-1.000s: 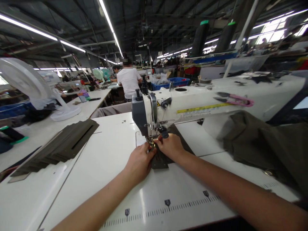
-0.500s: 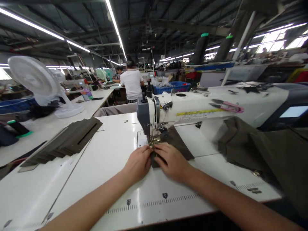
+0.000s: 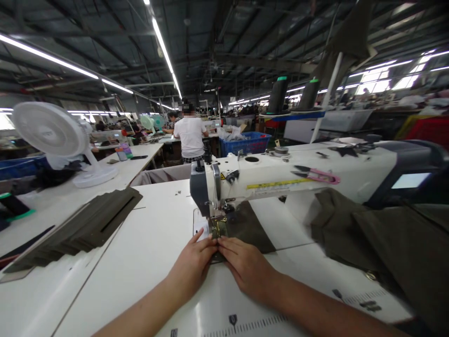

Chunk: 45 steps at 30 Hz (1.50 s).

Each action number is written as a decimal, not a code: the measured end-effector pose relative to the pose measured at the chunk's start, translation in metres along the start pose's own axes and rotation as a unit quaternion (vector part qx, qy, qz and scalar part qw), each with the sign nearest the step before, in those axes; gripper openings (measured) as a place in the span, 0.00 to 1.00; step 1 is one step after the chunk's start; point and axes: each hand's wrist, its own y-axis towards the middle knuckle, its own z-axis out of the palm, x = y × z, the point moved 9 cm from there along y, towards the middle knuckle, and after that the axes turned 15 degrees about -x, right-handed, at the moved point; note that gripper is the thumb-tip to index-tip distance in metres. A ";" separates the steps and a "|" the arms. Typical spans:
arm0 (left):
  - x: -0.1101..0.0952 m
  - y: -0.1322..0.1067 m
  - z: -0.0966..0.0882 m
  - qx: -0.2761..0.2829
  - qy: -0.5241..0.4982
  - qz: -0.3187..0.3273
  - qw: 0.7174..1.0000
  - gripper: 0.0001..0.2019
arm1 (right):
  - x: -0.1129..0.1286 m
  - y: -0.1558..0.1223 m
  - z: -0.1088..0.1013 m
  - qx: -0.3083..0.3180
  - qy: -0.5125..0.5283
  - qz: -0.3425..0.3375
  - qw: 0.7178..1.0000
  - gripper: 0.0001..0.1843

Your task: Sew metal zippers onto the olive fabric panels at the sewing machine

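Note:
A piece of dark olive fabric (image 3: 250, 227) lies under the needle area of a white sewing machine (image 3: 273, 175). Gold-coloured metal hardware (image 3: 220, 225) shows on a small strip beside the presser foot, just beyond my fingertips. My left hand (image 3: 191, 260) presses its fingertips on the fabric's near end, one finger raised apart from the others. From the other side my right hand (image 3: 247, 267) grips the same end, fingers together and nearly touching the left ones. What lies beneath the fingers is hidden.
Stacked olive fabric pieces (image 3: 84, 229) lie at left, near a white fan (image 3: 49, 131). More olive fabric (image 3: 393, 238) is heaped at right. Pink-handled thread snips (image 3: 321, 175) rest on the machine. A person in a white shirt (image 3: 189, 135) stands beyond, near a blue crate (image 3: 247, 144).
The view has tilted upward and shifted a little right. Both hands have moved slightly back from the presser foot, showing more gold hardware. One left finger has lifted.

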 end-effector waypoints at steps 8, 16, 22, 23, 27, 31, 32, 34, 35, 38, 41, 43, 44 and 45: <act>0.014 0.011 0.005 0.003 0.009 -0.007 1.000 0.14 | -0.016 0.012 0.006 -0.030 0.026 0.014 0.999 0.20; 0.025 0.008 -0.009 -0.022 0.007 -0.081 0.996 0.14 | -0.027 0.011 -0.002 -0.056 -0.015 0.055 0.997 0.17; 0.024 0.004 -0.011 -0.025 0.010 -0.066 0.997 0.12 | -0.024 0.015 0.003 -0.010 -0.039 0.055 0.998 0.14; 0.023 0.003 -0.009 -0.023 0.011 -0.056 0.998 0.12 | -0.023 0.014 0.004 -0.011 -0.043 0.048 0.998 0.14; 0.018 0.001 -0.002 0.001 0.035 0.003 0.999 0.14 | -0.020 0.009 0.006 -0.025 -0.052 0.001 0.998 0.15; 0.014 0.000 0.003 0.015 0.066 0.049 0.996 0.15 | -0.021 0.007 0.010 -0.022 -0.069 -0.023 0.997 0.16; 0.014 0.001 0.003 0.014 0.070 0.054 0.996 0.14 | -0.021 0.008 0.011 -0.021 -0.072 -0.027 0.997 0.16; 0.016 0.003 0.003 0.010 0.074 0.060 0.995 0.14 | -0.022 0.010 0.014 -0.018 -0.076 -0.034 0.996 0.16; 0.017 0.004 0.004 0.009 0.075 0.062 0.995 0.13 | -0.023 0.012 0.014 -0.018 -0.079 -0.036 0.996 0.16; 0.022 0.008 0.006 0.004 0.077 0.066 0.995 0.13 | -0.027 0.016 0.016 -0.022 -0.081 -0.034 0.996 0.15; 0.026 0.011 0.008 0.002 0.077 0.057 0.995 0.12 | -0.029 0.020 0.015 -0.025 -0.075 -0.026 0.997 0.14; 0.028 0.010 0.008 0.007 0.072 0.043 0.996 0.12 | -0.029 0.021 0.012 -0.028 -0.064 -0.016 0.997 0.13; 0.028 0.009 0.008 0.011 0.067 0.034 0.997 0.12 | -0.029 0.020 0.011 -0.031 -0.057 -0.007 0.998 0.13; 0.028 0.008 0.008 0.015 0.062 0.025 0.998 0.11 | -0.029 0.020 0.009 -0.034 -0.049 0.003 0.998 0.14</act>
